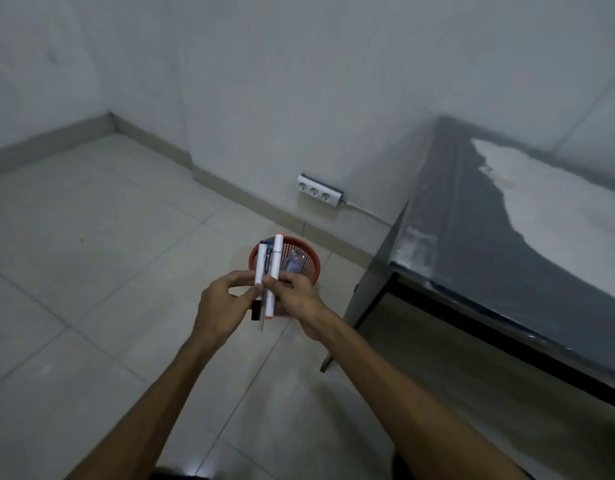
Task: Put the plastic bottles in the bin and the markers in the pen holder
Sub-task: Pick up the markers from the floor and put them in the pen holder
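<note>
Both my hands hold a small bundle of markers over the floor. My left hand [220,303] pinches a white marker with a black cap [260,266]. My right hand [296,295] grips a white marker with orange ends [275,261]; a thin pen shows between them. Just behind the markers, on the floor, stands a red mesh bin [309,259] with a crumpled plastic bottle [294,263] inside. The bin's near side is hidden by my hands. No pen holder is in view.
A dark table [489,244] with a worn white patch stands at the right, its black legs reaching the tiled floor. A white power strip [319,190] with a cable is on the wall behind the bin. Grey tiles stretch to the left.
</note>
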A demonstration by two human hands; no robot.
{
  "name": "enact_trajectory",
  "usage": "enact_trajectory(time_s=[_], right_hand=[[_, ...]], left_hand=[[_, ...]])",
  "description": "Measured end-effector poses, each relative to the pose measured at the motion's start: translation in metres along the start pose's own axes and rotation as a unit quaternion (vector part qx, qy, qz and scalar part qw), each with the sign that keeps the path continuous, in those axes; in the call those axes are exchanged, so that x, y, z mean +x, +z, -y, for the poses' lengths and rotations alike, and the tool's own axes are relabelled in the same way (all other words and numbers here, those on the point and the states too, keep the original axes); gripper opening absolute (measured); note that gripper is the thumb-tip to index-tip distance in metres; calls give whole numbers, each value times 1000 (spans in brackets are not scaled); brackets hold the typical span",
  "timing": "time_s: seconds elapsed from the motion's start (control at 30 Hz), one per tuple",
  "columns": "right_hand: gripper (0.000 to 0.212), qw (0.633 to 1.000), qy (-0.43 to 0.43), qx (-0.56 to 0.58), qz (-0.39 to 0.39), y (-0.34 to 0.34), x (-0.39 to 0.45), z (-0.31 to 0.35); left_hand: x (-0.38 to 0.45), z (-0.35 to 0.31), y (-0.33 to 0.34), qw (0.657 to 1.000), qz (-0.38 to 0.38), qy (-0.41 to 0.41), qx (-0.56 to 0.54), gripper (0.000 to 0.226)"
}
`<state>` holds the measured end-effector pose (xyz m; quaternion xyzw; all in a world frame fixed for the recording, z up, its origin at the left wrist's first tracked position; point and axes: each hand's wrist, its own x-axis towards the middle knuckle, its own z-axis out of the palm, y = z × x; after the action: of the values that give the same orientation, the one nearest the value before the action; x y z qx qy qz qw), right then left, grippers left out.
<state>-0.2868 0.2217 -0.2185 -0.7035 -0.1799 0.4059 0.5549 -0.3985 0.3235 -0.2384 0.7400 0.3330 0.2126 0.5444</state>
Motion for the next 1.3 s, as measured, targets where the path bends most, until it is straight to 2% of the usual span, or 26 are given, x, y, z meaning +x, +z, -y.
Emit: enact_trajectory(time_s=[0.27,0.5,0.6,0.83,1.13,1.3], right_hand=[[33,993,-106,10,-44,-31,-71,109],[34,980,-173,22,-95,-106,-128,174],[37,973,-188,23,-131,-154,-152,186],[30,951,-210,42,-224,-280,-220,190],[34,924,-188,55,-327,-424,-277,170],[33,909,-175,41,-376,-500,-283,162]], left_hand=[[-20,-132,-18,995,14,93,-31,32],[-37,-236,22,985,74,146,-54,26],[-46,-273,59,978,113,163,-63,23],[-63,-348,183,956,198,201,-79,21],[-77,-411,340,917,313,245,-42,28],[-77,-441,417,899,339,273,-39,27]])
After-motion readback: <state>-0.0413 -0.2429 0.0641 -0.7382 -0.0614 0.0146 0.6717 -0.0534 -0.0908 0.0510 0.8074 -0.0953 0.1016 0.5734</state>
